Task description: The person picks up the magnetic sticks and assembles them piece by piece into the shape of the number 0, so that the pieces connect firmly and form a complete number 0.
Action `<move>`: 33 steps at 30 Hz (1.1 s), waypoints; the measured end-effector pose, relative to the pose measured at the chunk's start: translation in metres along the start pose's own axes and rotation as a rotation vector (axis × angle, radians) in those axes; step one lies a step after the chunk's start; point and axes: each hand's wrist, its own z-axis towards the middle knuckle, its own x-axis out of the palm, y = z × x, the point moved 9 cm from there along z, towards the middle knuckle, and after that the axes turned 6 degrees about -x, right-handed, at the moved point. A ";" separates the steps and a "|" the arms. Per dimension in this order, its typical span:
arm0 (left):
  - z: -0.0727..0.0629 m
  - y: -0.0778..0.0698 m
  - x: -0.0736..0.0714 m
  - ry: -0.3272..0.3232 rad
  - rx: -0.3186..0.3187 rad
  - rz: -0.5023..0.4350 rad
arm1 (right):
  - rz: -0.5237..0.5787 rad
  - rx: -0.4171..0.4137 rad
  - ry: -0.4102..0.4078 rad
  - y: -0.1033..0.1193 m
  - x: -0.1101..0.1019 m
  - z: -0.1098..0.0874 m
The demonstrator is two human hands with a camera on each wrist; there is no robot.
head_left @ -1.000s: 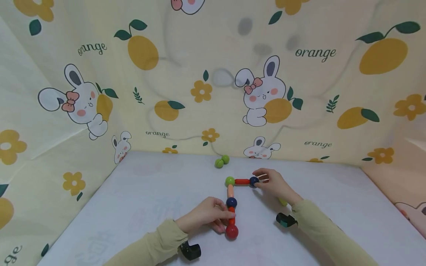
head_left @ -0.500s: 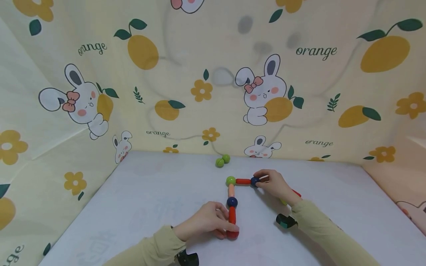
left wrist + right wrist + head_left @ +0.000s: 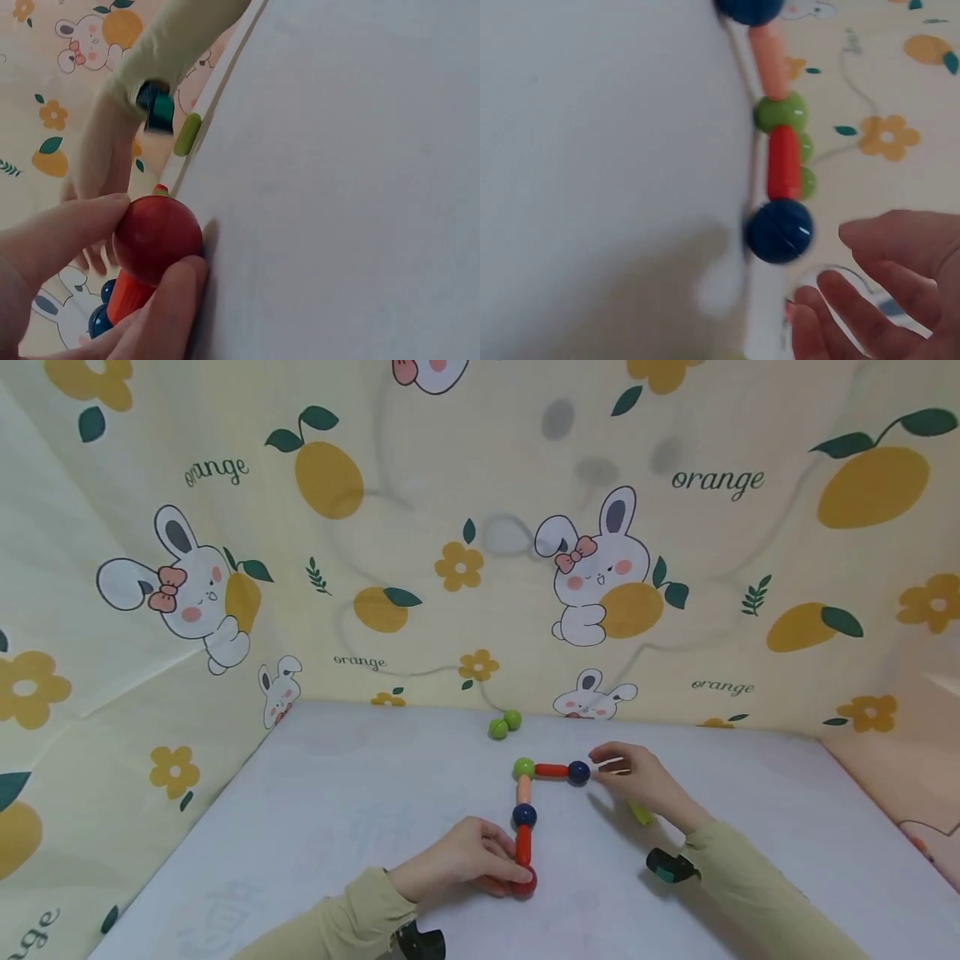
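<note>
An L-shaped chain of toy sticks and balls lies on the white table. Its near end is a red ball (image 3: 159, 238), pinched between the thumb and fingers of my left hand (image 3: 467, 858). From there run a red stick (image 3: 523, 845), a navy ball (image 3: 524, 816), a peach stick (image 3: 524, 790) and a lime ball (image 3: 523, 767). A second red stick (image 3: 784, 162) leads right from the lime ball to another navy ball (image 3: 780, 231). Just right of that ball, my right hand (image 3: 647, 781) hovers with loosely bent fingers, apart from it and holding nothing.
Lime-green balls (image 3: 500, 727) sit together near the back edge of the table. A yellow-green stick (image 3: 641, 812) lies below the right wrist, partly hidden by it. A printed curtain (image 3: 420, 527) stands behind and at the sides.
My right hand has let go of the far navy ball and moved slightly right. My left hand has slid from the near red stick down to the red ball and grips it.
</note>
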 end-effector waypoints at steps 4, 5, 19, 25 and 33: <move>0.003 -0.002 -0.005 -0.002 0.035 -0.035 | 0.022 -0.036 0.059 0.006 -0.014 -0.019; 0.003 -0.003 -0.007 -0.004 0.043 -0.039 | 0.021 -0.045 0.076 0.007 -0.017 -0.025; 0.008 -0.002 -0.008 -0.033 0.072 -0.032 | -0.130 0.023 0.227 -0.019 -0.041 -0.108; 0.008 -0.003 -0.005 -0.008 0.088 -0.046 | -0.131 0.087 0.258 -0.035 -0.039 -0.121; 0.008 -0.002 -0.007 -0.019 0.073 -0.041 | -0.127 0.063 0.261 -0.030 -0.028 -0.117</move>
